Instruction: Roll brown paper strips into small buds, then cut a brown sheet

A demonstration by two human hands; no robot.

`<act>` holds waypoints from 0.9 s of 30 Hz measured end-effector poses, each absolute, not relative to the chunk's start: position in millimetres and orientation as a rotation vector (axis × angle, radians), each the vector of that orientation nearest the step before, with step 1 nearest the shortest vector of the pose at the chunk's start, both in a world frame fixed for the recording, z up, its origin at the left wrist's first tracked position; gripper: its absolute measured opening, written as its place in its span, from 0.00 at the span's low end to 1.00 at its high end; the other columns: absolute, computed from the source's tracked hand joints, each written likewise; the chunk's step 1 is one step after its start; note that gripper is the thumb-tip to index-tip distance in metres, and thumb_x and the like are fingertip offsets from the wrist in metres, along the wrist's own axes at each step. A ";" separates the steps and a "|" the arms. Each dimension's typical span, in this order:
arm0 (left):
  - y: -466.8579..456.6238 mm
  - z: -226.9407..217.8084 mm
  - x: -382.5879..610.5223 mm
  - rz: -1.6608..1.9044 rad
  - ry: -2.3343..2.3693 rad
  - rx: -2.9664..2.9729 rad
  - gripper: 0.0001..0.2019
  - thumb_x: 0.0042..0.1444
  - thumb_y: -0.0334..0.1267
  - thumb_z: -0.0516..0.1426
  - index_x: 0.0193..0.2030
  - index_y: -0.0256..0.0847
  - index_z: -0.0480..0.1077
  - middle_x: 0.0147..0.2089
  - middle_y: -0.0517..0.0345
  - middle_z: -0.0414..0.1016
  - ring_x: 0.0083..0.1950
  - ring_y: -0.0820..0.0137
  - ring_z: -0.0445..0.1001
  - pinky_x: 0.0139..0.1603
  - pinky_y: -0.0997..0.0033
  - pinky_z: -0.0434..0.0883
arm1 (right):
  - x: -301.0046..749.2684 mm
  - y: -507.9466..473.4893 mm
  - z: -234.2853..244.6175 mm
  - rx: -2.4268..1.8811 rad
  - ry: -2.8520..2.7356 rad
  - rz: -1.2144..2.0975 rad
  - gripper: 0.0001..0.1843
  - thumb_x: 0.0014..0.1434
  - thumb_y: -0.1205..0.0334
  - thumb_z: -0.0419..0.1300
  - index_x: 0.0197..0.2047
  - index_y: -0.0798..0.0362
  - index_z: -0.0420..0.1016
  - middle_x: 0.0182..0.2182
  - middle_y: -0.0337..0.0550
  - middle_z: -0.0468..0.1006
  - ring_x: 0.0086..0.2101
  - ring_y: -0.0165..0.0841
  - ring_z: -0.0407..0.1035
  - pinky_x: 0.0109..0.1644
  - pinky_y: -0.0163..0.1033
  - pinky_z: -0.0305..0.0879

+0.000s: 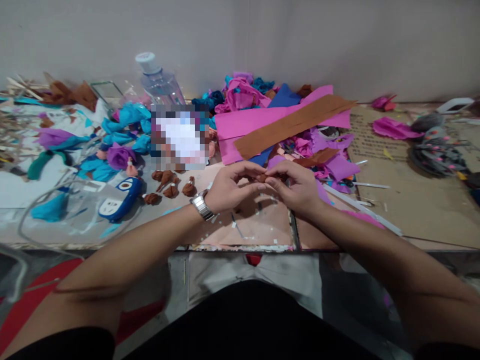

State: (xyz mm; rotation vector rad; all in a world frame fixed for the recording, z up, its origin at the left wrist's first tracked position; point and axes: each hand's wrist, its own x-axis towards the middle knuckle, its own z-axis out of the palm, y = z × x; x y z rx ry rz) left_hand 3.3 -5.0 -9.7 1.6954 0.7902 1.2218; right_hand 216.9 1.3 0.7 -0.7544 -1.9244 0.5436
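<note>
Between my fingertips is a small piece of brown crepe paper (263, 178), pinched from both sides above the table's front part. My left hand (233, 186), with a metal watch (203, 205) at the wrist, is closed on its left side. My right hand (296, 186) grips it from the right, thumb against fingers. The hands partly hide the paper, so its full shape does not show. Left of my left hand lie several small brown paper balls (170, 189), some with a light tie. Beyond my hands, a brown paper strip (292, 125) rests on pink paper sheets (232, 131).
A clear bottle (161, 85) with a white cap stands at the back. A blue and white cartoon-faced device (120, 199) with a cable lies at left, near blue and purple paper flowers (120, 156). Cardboard (408, 200) covers the right side, with a dark round holder (433, 155) on it.
</note>
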 end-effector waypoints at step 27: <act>-9.3 0.2 2.7 1.311 0.866 1.905 0.13 0.59 0.45 0.69 0.47 0.41 0.82 0.44 0.49 0.84 0.41 0.68 0.78 0.45 0.67 0.75 | 217.1 -1.5 0.8 -0.830 -1.896 0.686 0.08 0.68 0.56 0.65 0.40 0.52 0.79 0.34 0.42 0.81 0.35 0.33 0.73 0.39 0.39 0.67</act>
